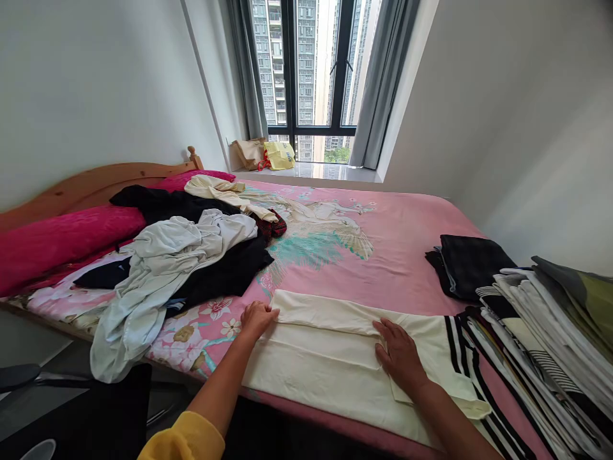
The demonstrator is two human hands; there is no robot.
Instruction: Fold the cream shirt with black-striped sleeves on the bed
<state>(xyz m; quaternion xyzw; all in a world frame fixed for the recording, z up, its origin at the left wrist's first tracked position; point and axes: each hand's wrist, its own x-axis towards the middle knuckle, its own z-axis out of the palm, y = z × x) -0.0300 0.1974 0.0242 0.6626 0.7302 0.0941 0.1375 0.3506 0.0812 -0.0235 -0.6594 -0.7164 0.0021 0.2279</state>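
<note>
A cream shirt (325,370) with black stripes near its right end lies along the front of the bed. Its far side is folded over into a long strip. At the strip's left corner, my left hand (257,319) has its fingers closed on the cloth. My right hand (401,354) rests on the shirt further right, palm down with the fingers stretched out. One sleeve (445,358) lies across the right part of the shirt, its hem toward the bed's front edge.
Rumpled clothes, including a pale grey garment (177,255) and a black one (220,275), lie at the left by a red pillow (71,246). Folded clothes stand in a stack (555,338) at the right, with folded dark clothes (472,265) behind. A dark chair (81,415) stands front left.
</note>
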